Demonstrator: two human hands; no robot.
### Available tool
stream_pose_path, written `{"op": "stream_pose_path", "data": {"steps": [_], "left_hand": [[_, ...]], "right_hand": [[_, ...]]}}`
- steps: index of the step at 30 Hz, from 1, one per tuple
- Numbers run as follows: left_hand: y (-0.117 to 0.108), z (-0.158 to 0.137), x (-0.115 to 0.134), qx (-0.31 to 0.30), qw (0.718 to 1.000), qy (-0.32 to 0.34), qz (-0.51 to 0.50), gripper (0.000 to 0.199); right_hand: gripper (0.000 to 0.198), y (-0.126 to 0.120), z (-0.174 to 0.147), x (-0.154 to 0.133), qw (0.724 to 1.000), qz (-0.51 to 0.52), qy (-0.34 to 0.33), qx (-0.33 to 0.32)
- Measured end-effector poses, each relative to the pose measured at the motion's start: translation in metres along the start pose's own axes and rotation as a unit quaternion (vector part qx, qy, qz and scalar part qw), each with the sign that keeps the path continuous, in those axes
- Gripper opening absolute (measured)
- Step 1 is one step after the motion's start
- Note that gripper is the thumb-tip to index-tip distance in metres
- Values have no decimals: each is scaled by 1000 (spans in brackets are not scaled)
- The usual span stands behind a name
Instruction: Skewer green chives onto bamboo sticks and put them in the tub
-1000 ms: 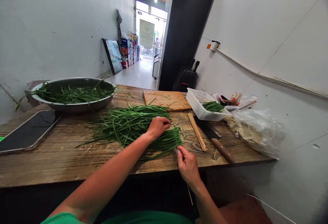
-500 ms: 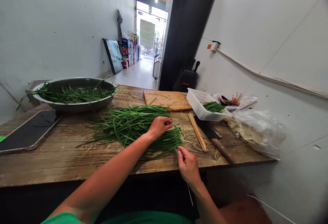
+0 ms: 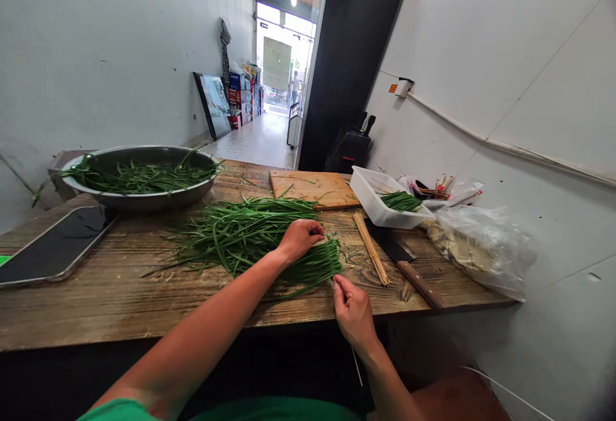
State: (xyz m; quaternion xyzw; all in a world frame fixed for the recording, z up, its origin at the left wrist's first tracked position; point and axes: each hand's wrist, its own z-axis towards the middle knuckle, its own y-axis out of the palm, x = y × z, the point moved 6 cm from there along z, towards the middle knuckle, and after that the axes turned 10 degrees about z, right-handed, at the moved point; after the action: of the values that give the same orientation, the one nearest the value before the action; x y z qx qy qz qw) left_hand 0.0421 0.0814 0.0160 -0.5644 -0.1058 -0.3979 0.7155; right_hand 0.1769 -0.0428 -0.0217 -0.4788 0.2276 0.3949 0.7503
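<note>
While right hand (image 3: 355, 310) pinches skewer (image 3: 357, 368), left (image 3: 299, 241) touches greens (image 3: 231, 231)

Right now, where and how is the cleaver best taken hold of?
I would grip the cleaver by its wooden handle, coming from the table's near edge, probably with the right hand once its thin stick is down: the handle points toward that edge, the blade away, toward the white tray.

1. Leafy stalks (image 3: 240, 231): bright green.
2. Skewers (image 3: 369, 249): pale tan.
3. Tabletop (image 3: 144, 309): brown, streaked with darker grain.
4. Cleaver handle (image 3: 418, 282): reddish brown.
5. Tray (image 3: 392, 217): translucent white.
6. Basin (image 3: 144, 202): silver-grey.
7. Hanging cloth (image 3: 224, 58): black-and-white check.
</note>
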Motion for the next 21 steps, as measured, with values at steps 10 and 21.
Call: {"op": "stream_pose_path", "data": {"steps": [10, 21], "left_hand": [[3, 0, -1, -21, 1000, -2, -6, 11], [2, -5, 8, -130, 991, 39, -10, 21]], "right_hand": [[32, -1, 0, -3, 1000, -9, 0, -3], [31, 0, -1, 3, 1000, 4, 6, 2]]}}
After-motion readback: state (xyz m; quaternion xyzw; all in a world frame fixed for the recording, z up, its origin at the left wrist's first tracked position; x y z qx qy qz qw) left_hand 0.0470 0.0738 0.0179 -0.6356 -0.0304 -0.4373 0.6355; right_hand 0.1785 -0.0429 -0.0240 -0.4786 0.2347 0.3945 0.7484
